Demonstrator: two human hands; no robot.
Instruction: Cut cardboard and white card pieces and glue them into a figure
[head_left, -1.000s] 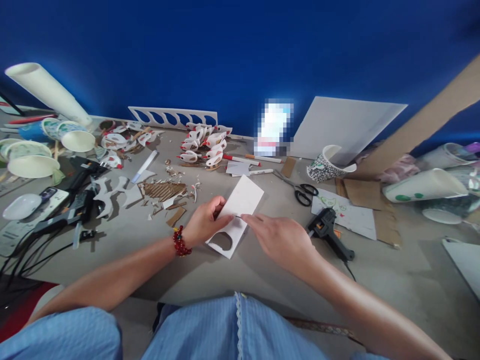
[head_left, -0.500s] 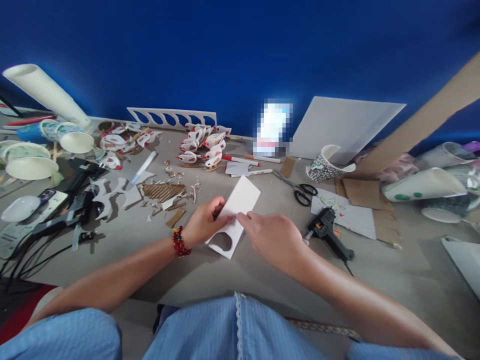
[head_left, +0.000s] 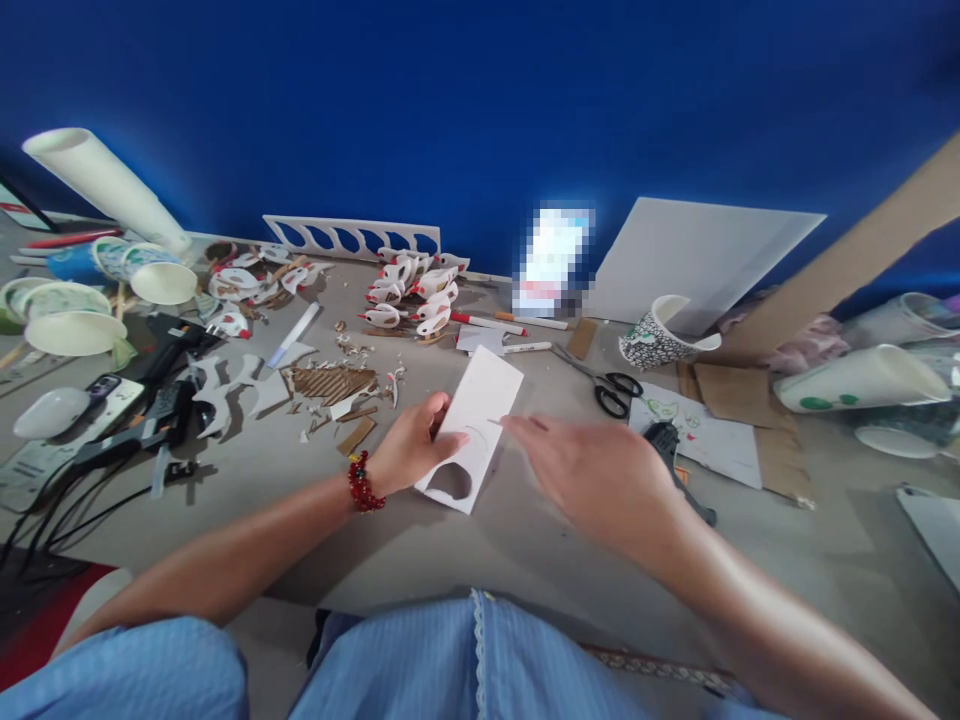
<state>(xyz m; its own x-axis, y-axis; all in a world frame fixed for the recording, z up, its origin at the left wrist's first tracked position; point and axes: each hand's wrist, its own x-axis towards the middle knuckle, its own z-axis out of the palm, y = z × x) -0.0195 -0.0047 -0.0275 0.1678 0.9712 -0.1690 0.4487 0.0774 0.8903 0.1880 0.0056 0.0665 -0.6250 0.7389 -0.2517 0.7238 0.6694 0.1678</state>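
My left hand (head_left: 411, 445) grips a white foam board strip (head_left: 484, 385) by its left edge, thumb on top and fingers beneath. The strip is tilted above the grey table, with an oval hole near its lower end and a thin curved line marked above that hole. My right hand (head_left: 589, 470) is closed at the strip's right edge, fingertips pressed together. A small thin dark tip shows on the board at these fingertips; I cannot make out what it belongs to. Black-handled scissors (head_left: 615, 393) lie beyond my right hand, and a hot glue gun (head_left: 664, 440) is partly hidden behind it.
White bird-shaped cutouts (head_left: 412, 285) stand at the back, near a board strip with several holes (head_left: 337, 240). Corrugated cardboard scraps (head_left: 330, 383) lie left of my hands. Decorated paper cups (head_left: 161, 283) and black cables (head_left: 71, 505) are at far left; a patterned cup (head_left: 652, 335) sits right.
My right hand has moved right and slightly off the board's face, uncovering the curved line. My left hand keeps its hold on the strip; the whole view has shifted slightly.
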